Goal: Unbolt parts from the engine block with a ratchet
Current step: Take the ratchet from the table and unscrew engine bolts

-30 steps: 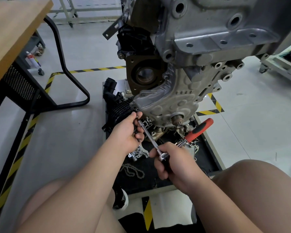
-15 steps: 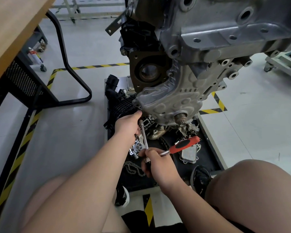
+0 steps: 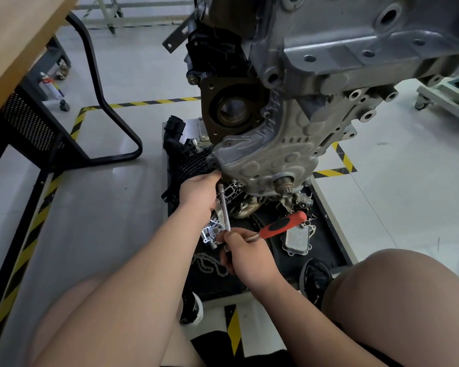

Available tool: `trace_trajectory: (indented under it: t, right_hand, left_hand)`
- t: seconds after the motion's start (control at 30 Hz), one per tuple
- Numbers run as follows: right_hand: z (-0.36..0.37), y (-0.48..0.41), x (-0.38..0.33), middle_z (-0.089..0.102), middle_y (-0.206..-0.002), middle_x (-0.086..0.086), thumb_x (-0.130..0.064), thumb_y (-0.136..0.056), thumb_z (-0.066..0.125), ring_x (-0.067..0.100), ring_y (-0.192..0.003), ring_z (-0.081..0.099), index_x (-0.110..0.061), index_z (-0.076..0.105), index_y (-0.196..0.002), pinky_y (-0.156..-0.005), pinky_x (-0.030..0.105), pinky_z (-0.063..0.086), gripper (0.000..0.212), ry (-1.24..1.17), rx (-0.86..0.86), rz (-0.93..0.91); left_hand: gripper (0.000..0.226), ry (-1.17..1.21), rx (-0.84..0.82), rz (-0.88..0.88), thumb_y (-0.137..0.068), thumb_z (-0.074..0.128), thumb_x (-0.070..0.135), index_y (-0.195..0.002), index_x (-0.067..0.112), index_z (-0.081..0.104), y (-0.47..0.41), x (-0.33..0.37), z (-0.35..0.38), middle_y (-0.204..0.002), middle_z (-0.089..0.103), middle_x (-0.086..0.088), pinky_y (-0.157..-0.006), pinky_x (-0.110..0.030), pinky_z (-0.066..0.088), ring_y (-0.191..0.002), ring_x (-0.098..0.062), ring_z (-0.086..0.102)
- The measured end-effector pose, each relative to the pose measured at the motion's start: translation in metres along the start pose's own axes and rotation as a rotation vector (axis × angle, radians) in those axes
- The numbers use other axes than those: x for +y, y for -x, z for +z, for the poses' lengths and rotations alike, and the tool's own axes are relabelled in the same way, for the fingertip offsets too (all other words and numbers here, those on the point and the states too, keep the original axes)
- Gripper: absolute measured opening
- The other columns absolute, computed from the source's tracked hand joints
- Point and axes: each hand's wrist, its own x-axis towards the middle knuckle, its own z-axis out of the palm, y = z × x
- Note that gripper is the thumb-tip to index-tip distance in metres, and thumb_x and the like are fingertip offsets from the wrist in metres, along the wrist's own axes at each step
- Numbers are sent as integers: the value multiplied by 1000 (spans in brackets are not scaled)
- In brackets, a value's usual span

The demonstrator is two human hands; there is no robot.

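Right hand (image 3: 247, 256) is wrapped tight round the head of the ratchet (image 3: 281, 225), fingers curled, the red-and-black handle jutting out to the right. From that head the extension (image 3: 225, 210) climbs steeply to the bottom-left corner of the cover (image 3: 270, 157) on the engine (image 3: 329, 56). Up there the left hand (image 3: 199, 190) curls its fingers round the bar's top end, knuckles against the cover's edge; the socket is hidden behind them. Below, loose parts lie on the black tray (image 3: 325, 242), a chain (image 3: 210, 264) among them, just beside the right wrist. The engine hangs above the tray. A wooden table (image 3: 16, 35) sits far left.
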Motion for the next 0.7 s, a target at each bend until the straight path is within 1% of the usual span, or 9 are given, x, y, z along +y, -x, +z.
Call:
trace_trajectory:
  t: [0.13,0.27,0.37,0.5,0.63,0.7]
  right_hand:
    - [0,-2,-3,58,-51,0,-21,-92,48,11,-45,46,-14,68,-86,-49,24,38,22,20,8,-10]
    - [-3,-4,-4,57,-50,0,-19,-92,47,11,-44,45,-12,68,-85,-47,22,38,23,3,22,-16]
    - [-3,-5,-3,57,-49,-2,-19,-91,47,10,-43,45,-12,68,-85,-45,21,37,23,1,26,-25]
    - [-3,-7,-6,58,-49,-2,-25,-85,48,10,-41,43,-11,70,-86,-41,17,35,26,-12,35,-45]
    - [-2,-7,-7,58,-49,-1,-21,-90,48,11,-41,44,-13,70,-82,-42,18,35,24,-5,30,-48]
    - [-2,-7,-8,57,-49,-1,-19,-92,49,11,-41,43,-10,70,-83,-42,18,35,25,6,32,-51]
  left_hand:
    - [20,-17,-10,-16,-85,72,29,-74,17,60,-2,1,-1,-61,48,0,-34,-13,25,-43,-12,36]
    - [23,-43,-54,-61,-86,71,30,-76,14,58,-4,3,-3,-59,46,0,-34,-16,22,-39,-9,32]
    - [27,-82,-43,-32,-84,73,36,-74,15,58,-6,1,-4,-58,44,0,-35,-16,22,-41,-11,32]
    - [26,-74,-14,14,-82,74,36,-76,15,59,-4,2,-2,-57,48,0,-33,-17,26,-41,-13,37]
    - [22,-84,16,12,-82,73,34,-77,17,59,-2,4,1,-55,50,-1,-34,-17,27,-37,-13,38]
    - [21,-80,25,16,-83,72,33,-76,18,59,0,4,2,-54,50,-1,-35,-17,27,-36,-12,38]
